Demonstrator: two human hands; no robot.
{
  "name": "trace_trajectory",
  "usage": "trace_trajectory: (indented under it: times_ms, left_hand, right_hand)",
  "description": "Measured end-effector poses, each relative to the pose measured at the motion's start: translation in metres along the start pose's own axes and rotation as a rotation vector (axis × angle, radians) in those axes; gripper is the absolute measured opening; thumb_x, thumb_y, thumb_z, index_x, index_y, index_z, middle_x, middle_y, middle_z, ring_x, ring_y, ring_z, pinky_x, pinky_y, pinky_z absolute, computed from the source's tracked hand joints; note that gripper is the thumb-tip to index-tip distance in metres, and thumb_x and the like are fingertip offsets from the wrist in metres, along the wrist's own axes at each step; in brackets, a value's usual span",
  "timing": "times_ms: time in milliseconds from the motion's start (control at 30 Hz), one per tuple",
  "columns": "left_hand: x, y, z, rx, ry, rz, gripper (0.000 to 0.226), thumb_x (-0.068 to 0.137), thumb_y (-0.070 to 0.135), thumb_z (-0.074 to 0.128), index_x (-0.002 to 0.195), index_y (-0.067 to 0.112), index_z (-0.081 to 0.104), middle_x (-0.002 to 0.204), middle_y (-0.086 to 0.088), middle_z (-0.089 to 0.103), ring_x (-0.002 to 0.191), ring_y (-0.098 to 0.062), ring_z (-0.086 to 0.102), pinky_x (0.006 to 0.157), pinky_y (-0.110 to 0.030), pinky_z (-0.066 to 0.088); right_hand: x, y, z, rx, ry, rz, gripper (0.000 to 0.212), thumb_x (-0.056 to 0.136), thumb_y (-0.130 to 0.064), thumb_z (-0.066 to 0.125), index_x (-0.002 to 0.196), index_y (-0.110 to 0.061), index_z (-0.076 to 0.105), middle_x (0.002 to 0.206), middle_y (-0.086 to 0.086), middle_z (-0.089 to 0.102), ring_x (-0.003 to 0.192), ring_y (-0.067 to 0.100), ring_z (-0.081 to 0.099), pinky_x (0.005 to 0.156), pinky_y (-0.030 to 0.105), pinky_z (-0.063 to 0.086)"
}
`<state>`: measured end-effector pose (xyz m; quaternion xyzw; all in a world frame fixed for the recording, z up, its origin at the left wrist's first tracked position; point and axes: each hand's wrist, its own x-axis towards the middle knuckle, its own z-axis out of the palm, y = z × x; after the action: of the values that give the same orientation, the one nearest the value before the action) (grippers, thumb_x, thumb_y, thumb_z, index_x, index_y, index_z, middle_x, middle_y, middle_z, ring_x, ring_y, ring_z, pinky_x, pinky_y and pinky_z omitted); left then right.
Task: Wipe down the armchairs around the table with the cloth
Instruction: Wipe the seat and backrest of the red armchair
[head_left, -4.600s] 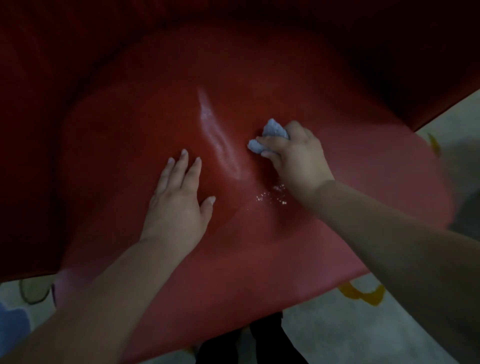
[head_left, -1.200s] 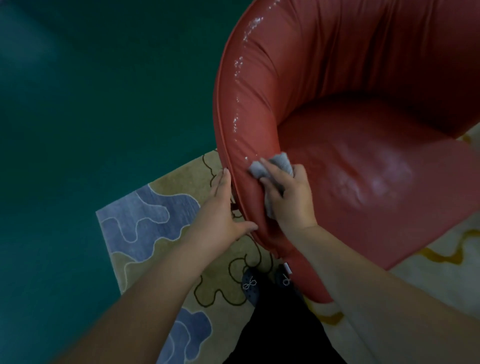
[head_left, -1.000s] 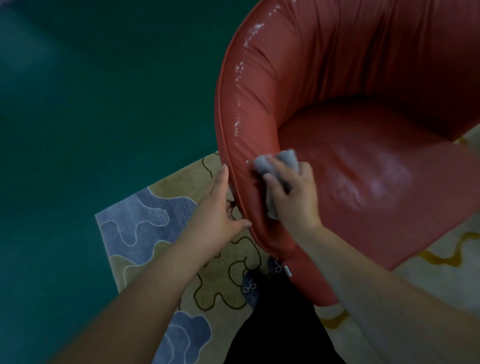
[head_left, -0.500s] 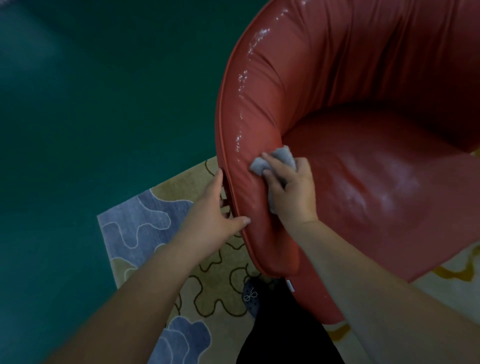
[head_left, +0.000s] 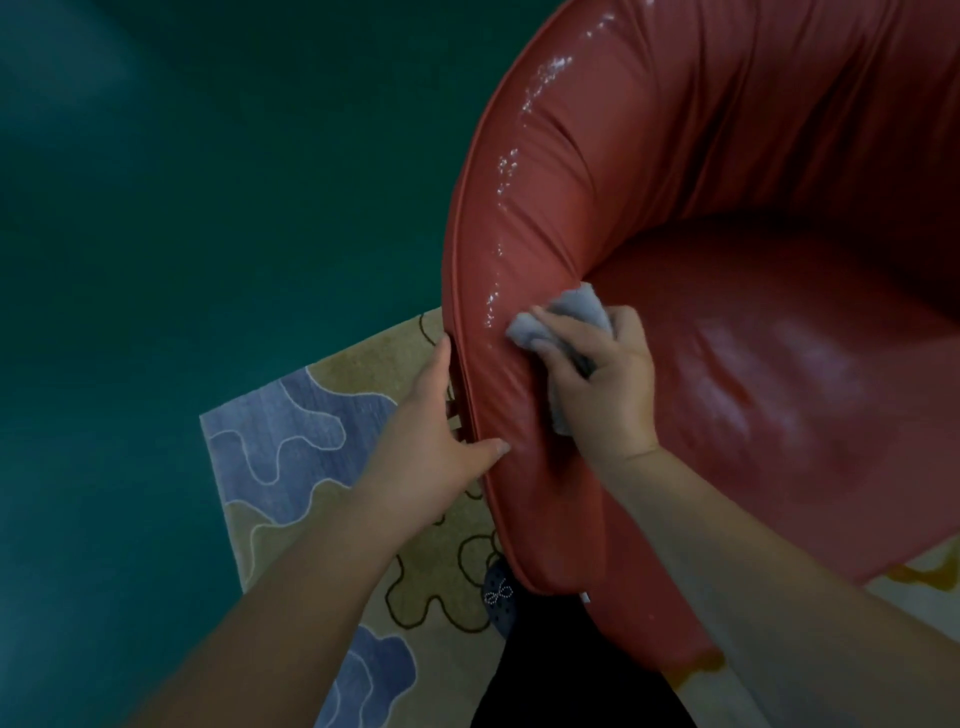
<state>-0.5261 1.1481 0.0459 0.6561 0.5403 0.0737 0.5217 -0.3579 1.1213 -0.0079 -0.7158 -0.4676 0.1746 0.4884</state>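
Both forearms are seen bare, with no sleeves, from the left hand (head_left: 423, 447) and the right hand (head_left: 602, 395) back to the frame edge. Below them, dark trousers (head_left: 566, 670) and a dark perforated shoe (head_left: 500, 597) with a small pale bow-shaped ornament are worn.

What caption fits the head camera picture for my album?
Right hand rubs a cloth on the red armchair; left hand steadies it.
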Motion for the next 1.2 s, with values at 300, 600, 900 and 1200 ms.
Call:
trace_trajectory:
  times_ms: [300,600,900,1200]
  left_hand:
    - [0.004,0.005,-0.004,0.025,0.018,-0.025,0.116,0.075,0.021,0.083,0.155,0.04,0.002,0.154,0.021,0.028,0.122,0.0,0.05,0.099,-0.028,0.05]
    - [0.023,0.019,-0.016,0.059,0.06,0.003,0.105,0.077,0.016,0.081,0.137,0.054,0.004,0.12,0.046,0.029,0.103,0.013,0.049,0.087,-0.007,0.044]
    - [0.064,0.012,-0.033,0.011,-0.042,0.023,0.111,0.065,0.023,0.089,0.14,0.057,0.015,0.119,0.046,0.046,0.118,-0.005,0.056,0.1,-0.026,0.046]
    - [0.123,0.029,-0.075,0.097,-0.2,0.109,0.121,0.071,0.029,0.085,0.156,0.032,-0.001,0.154,0.022,0.026,0.124,-0.007,0.053,0.105,-0.032,0.046]
  right_hand:
    - [0.025,-0.002,0.008,-0.017,-0.025,-0.027,0.028,0.082,-0.023,0.071,0.109,-0.03,0.071,0.094,-0.002,0.045,0.087,0.016,0.052,0.081,0.02,0.046]
    - [0.078,-0.001,0.01,-0.075,-0.049,-0.023,0.025,0.084,-0.023,0.07,0.108,-0.028,0.072,0.097,0.002,0.047,0.093,0.017,0.052,0.087,0.034,0.049]
    - [0.09,-0.013,0.036,-0.221,-0.048,-0.191,0.025,0.082,-0.021,0.071,0.107,-0.025,0.073,0.087,0.006,0.044,0.082,0.028,0.05,0.072,0.032,0.043]
    - [0.084,-0.029,0.044,-0.262,0.06,-0.052,0.031,0.08,-0.016,0.073,0.108,-0.03,0.072,0.09,0.005,0.046,0.087,0.024,0.05,0.074,0.038,0.048]
